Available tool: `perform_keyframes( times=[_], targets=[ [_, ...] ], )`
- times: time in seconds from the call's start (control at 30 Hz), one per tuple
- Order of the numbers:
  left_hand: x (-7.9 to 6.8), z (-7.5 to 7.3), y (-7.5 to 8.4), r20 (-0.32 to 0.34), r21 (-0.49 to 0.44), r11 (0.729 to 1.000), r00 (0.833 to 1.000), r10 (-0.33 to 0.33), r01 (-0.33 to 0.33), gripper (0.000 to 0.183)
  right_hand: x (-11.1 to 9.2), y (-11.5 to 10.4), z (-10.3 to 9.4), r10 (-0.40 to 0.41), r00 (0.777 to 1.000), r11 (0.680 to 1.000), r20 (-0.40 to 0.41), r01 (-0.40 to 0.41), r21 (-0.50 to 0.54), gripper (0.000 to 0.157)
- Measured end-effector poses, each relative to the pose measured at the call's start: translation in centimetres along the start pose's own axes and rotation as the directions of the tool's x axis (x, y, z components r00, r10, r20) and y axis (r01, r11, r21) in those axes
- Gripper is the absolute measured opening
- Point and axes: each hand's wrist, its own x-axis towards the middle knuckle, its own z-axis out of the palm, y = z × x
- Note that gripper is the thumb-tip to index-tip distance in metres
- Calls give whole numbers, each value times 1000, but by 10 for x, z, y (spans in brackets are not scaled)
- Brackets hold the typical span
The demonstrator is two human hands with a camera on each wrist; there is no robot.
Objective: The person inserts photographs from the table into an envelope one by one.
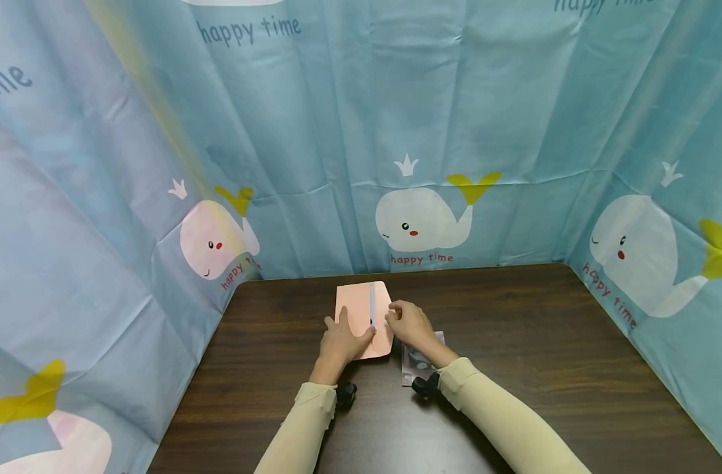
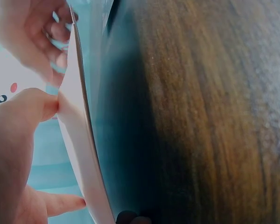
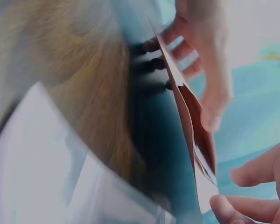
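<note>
A pink paper envelope (image 1: 355,299) with a pale strip is raised off the table, both hands at it. My left hand (image 1: 340,342) grips it, thumb on the upper face; in the right wrist view, several fingertips (image 3: 157,63) show on its underside. That view also looks into the envelope's gaping edge (image 3: 200,123), where thin pale layers lie inside. At the right edge is my right hand (image 1: 411,322). One of its fingertips (image 3: 218,203) touches the envelope's corner, while its thumb (image 3: 252,175) is apart from it.
Under my right forearm, a clear plastic sleeve (image 1: 407,377) with a grey print lies on the dark wood table (image 1: 266,395). A blue whale-print curtain (image 1: 313,224) surrounds the table's back and sides. Black wrist cameras (image 1: 346,394) are strapped to both wrists.
</note>
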Motion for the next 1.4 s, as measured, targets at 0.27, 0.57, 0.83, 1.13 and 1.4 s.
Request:
perform_keyframes(
  times=[0.27, 0.57, 0.83, 1.13, 1.4],
  targets=[
    [1, -1, -2, 6, -6, 1000, 1000, 4, -4, 104, -21, 14, -26, -5, 1000, 1000, 6, 5, 22, 30],
    [0, -2, 0, 2, -3, 1000, 1000, -1, 1, 104, -46, 35, -49, 34, 999, 999, -8, -34, -24, 29],
    [-1, -3, -1, 7, -2, 1000, 1000, 5, -5, 104, -69, 51, -64, 97, 995, 989, -16, -98, -109, 31],
    [2, -3, -2, -2, -16, 1000, 1000, 11, -11, 103, -91, 65, -73, 126, 992, 974, -10, -125, -189, 36],
    [0, 0, -2, 17, -21, 1000, 1000, -6, 6, 103, -105, 70, -73, 59, 998, 970, -13, -60, -234, 39]
  ],
)
